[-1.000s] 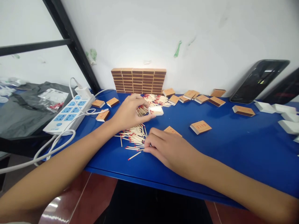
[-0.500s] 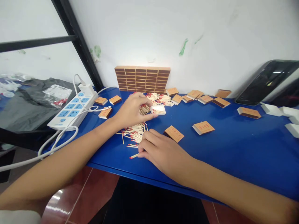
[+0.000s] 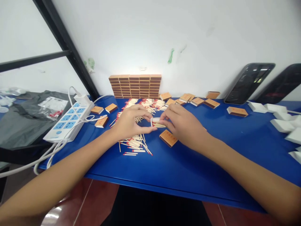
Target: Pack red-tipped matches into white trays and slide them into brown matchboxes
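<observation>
Between the thumb and fingers of my left hand is a small white matchbox tray, held just above the table. Red-tipped matches lie inside it. My right hand reaches in from the right, its fingertips pinched together at the tray over the matches; how many it grips is hidden. Loose matches spread under and in front of my left hand, and another heap of matches lies behind it. An orange-brown matchbox rests on the table below my right hand.
Stacked matchboxes stand against the wall. Several loose matchboxes lie to their right. A power strip with white cables sits at left. Two dark phones lean at right, near several white trays. The blue table ends in front.
My right hand has moved up from the near matches to the tray, bringing the matches it pinched. My left hand still holds the tray. The view has shifted slightly.
</observation>
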`<action>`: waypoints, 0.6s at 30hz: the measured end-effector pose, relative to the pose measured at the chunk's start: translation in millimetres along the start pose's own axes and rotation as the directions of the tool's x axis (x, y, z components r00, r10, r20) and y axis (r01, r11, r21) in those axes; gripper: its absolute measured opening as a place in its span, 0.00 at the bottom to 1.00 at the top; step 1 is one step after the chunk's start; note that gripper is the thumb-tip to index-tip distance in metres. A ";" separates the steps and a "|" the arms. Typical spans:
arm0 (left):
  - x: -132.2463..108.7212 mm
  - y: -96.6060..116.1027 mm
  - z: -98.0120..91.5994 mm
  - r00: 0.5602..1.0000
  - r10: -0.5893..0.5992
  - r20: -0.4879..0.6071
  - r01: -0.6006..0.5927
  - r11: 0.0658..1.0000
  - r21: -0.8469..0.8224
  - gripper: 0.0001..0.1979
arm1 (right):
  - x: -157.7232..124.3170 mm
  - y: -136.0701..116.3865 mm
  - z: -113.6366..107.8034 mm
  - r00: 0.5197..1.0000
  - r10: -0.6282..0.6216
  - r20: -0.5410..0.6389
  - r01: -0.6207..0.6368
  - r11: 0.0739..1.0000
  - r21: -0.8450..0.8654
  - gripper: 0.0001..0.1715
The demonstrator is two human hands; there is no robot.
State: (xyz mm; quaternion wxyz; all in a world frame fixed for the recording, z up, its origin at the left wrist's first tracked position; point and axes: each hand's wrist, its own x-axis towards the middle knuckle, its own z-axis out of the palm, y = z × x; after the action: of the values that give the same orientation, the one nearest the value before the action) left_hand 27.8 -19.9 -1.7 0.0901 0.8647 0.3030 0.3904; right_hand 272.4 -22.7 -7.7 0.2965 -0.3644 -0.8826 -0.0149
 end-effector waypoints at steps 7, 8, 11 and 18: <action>1.9 -2.1 -2.4 0.993 -0.088 -0.076 0.093 0.994 0.065 0.11 | -6.8 -39.2 -8.2 0.995 0.092 -0.038 -0.085 0.984 0.159 0.09; 2.0 -3.5 -2.9 0.991 -0.098 -0.088 0.105 0.991 0.080 0.12 | -9.9 -48.5 -8.5 0.996 0.093 0.016 -0.094 0.980 0.178 0.10; 1.6 -6.6 -3.8 0.989 -0.117 -0.087 0.126 0.987 0.100 0.12 | -19.4 -72.8 -4.4 0.973 0.068 0.222 -0.099 0.986 0.135 0.11; 0.0 -7.2 -2.8 0.993 -0.096 -0.075 0.105 0.987 0.121 0.13 | -23.7 -79.1 6.4 0.925 0.045 0.378 -0.002 0.993 -0.114 0.09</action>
State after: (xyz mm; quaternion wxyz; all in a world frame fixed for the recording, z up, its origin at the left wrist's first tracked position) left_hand 22.5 -14.4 -2.6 0.0448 0.8383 0.3729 0.3952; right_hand 230.8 -94.2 -10.7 0.0995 -0.3869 -0.9167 0.0101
